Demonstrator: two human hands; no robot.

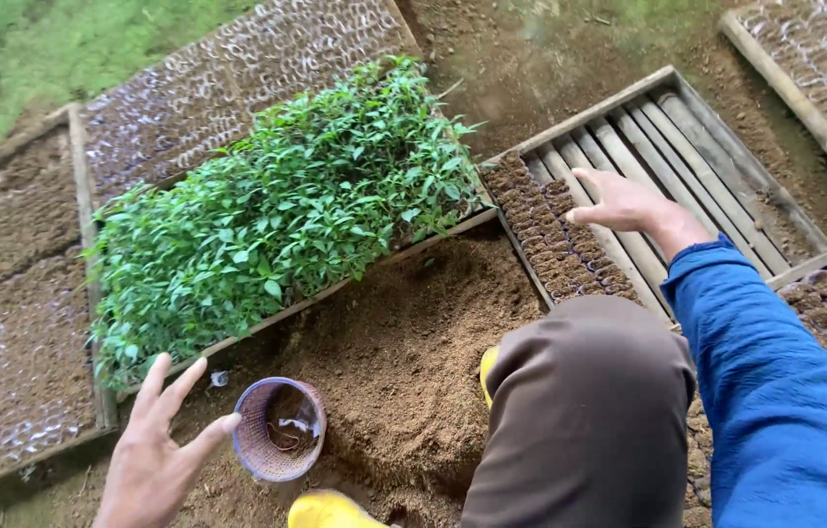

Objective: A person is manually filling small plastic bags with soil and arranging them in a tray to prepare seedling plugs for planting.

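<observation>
My left hand (154,450) hovers open with fingers spread, just left of a small purple woven basket (255,448) that stands on the soil and holds some soil and small scraps. My right hand (624,203), in a blue sleeve, reaches out over a wooden slatted tray (697,147), its fingers apart and empty, next to rows of small soil-filled pots (555,230) at the tray's left side. A dense bed of green seedlings (286,205) lies between the two hands.
A heap of loose brown soil (404,342) lies in front of my bent knee in brown trousers (580,411). Yellow boots (330,510) show below. Trays of soil-filled pots (18,323) sit left, behind the seedlings and at the far right (824,59).
</observation>
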